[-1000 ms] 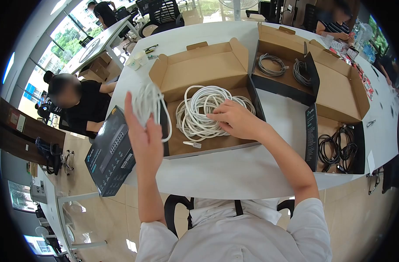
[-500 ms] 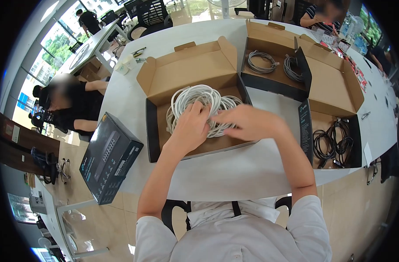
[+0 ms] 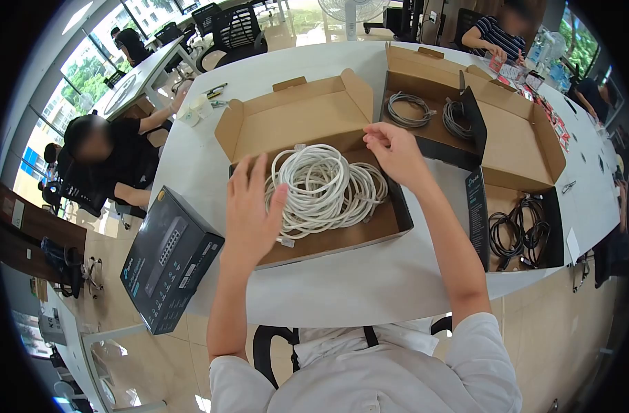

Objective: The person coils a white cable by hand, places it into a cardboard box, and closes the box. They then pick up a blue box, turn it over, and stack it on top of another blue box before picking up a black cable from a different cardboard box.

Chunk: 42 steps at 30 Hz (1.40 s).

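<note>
A large bundle of white network cable (image 3: pixel 311 189) lies coiled in an open cardboard box (image 3: pixel 331 249), with clear plugs showing among its loops. The box has black outer sides and a raised brown lid (image 3: pixel 300 113). My left hand (image 3: pixel 254 210) is open over the box's left side, fingers stretched and thumb beside the coil. At the back right corner is my right hand (image 3: pixel 397 153), its fingers loosely bent and apart, fingertips right at the lid's edge. Neither hand holds the cable.
A closed black box (image 3: pixel 173 258) stands left at the table edge. Open boxes on the right hold grey cables (image 3: pixel 409 110) and black cables (image 3: pixel 519 230). Paper cups (image 3: pixel 201 105) and pens stand behind. One person (image 3: pixel 108 151) sits left; another (image 3: pixel 500 34) sits far right.
Both hands have come off the white cable and moved apart, the left toward the box's left side, the right to its back right corner. The coil now lies uncovered. The view has shifted slightly.
</note>
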Available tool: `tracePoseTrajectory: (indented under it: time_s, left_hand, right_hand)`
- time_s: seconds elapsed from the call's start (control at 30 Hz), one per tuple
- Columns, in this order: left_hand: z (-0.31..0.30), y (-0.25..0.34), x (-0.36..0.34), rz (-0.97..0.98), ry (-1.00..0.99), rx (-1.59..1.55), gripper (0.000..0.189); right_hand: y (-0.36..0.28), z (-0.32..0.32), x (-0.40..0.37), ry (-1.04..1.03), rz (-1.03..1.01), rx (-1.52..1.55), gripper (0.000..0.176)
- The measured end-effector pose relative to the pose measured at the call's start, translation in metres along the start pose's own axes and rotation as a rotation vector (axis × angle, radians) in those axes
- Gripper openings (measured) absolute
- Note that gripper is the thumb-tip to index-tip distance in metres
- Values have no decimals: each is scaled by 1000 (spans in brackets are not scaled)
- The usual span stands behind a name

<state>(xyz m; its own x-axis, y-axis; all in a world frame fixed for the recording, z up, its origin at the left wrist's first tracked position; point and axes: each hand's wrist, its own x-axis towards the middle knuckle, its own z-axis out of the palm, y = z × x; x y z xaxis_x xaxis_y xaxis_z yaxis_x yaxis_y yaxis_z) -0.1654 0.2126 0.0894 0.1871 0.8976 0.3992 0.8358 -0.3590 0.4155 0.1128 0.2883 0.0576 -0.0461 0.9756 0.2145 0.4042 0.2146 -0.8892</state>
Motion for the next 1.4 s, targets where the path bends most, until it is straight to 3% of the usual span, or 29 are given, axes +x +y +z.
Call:
tracePoseTrajectory:
  time_s: [0.03,0.07,0.17,0.2,0.3,0.33,0.43,0.73,0.83,0.93,1.03,1.23,1.33,1.4]
  left_hand:
    - [5,-13,-3,-108,-12,-78,63]
    - [9,-28,-3,-205,-100,-216,70]
    - [23,-59,-12,-387,-195,-470,76]
    - [23,-62,-14,-404,-233,-475,78]
    - [30,-75,-20,-292,-335,-232,76]
    - [31,-73,-21,-227,-340,-215,74]
    - [32,-69,-23,4,-373,2,74]
    - [26,-70,-23,-2,-483,79,75]
    - [23,-64,-27,86,-402,289,72]
    - [20,-60,-30,62,-429,369,68]
    - [23,-70,-34,116,-387,351,64]
    - [22,-71,-34,132,-372,201,64]
    - [30,-77,-31,29,-416,208,60]
    - [37,-81,-26,2,-407,203,59]
  right_hand:
    - [4,9,-3,22,0,78,36]
    - [10,16,-5,-32,-50,-47,57]
    - [18,40,-7,-184,224,-174,71]
    - [15,40,-3,-298,445,-104,81]
    - [25,39,10,-436,493,-64,75]
    - [32,42,17,-501,397,-131,64]
    - [35,42,16,-573,372,101,55]
    - [43,46,12,-510,338,207,48]
    - [50,48,14,-438,255,-23,44]
    - [53,49,10,-241,63,-113,42]
    - [43,47,2,-243,81,-252,43]
    - [26,51,-1,-275,153,-452,56]
    - [30,52,-2,-247,131,-524,62]
    - [28,53,-4,-237,111,-560,76]
